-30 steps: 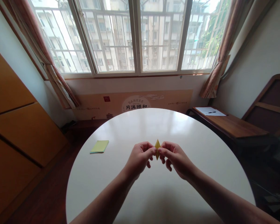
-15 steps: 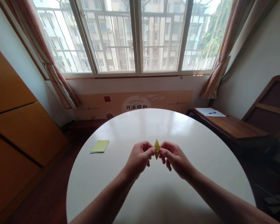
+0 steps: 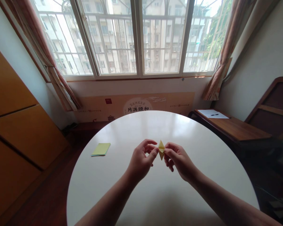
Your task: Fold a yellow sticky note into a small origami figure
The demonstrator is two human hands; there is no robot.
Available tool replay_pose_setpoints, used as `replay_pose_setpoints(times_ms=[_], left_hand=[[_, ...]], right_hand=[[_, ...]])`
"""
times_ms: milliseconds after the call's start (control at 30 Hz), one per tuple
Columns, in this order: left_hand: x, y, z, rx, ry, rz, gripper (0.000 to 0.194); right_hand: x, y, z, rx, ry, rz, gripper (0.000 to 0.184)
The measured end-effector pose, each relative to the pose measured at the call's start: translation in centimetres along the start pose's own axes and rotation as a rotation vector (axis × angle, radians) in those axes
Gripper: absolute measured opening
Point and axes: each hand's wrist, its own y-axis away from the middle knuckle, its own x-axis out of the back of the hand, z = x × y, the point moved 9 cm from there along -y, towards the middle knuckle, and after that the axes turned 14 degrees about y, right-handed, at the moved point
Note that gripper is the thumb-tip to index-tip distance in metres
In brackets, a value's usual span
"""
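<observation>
A small piece of folded yellow paper [image 3: 161,146], diamond-shaped with points at top and bottom, is held above the white table. My right hand [image 3: 178,158] pinches its right corner between thumb and index finger, the other fingers curled beneath. At the left corner, the thumb tip of my left hand [image 3: 141,158] touches or nearly touches the paper. The left index finger is raised and parted from that thumb, leaving a gap between them. Fingertips behind the paper are hidden.
On the left of the round white table [image 3: 122,194] lies a stack of square yellow-green paper sheets [image 3: 101,149], with a bluish edge below. A wooden side bench [image 3: 245,128] at right bears white paper [image 3: 207,113] and a pen. Windows and curtains stand behind.
My left index finger has lifted and opened away from the thumb. The folded paper has shifted slightly right with my right hand, and its middle looks a little more spread.
</observation>
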Motion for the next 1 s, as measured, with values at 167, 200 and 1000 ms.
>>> replay_pose_setpoints(times_ms=[167, 200, 1000], left_hand=[[-0.3, 0.3, 1.0, -0.099, -0.087, -0.047, 0.016], [-0.3, 0.3, 0.9, -0.098, -0.092, -0.045, 0.016], [0.6, 0.1, 0.7, -0.063, 0.098, 0.055, 0.009]], right_hand=[[-0.3, 0.1, 0.0, 0.003, -0.074, -0.036, 0.018], [-0.3, 0.1, 0.0, 0.008, -0.080, -0.043, 0.019], [-1.2, 0.4, -1.1, 0.085, -0.033, -0.085, 0.022]])
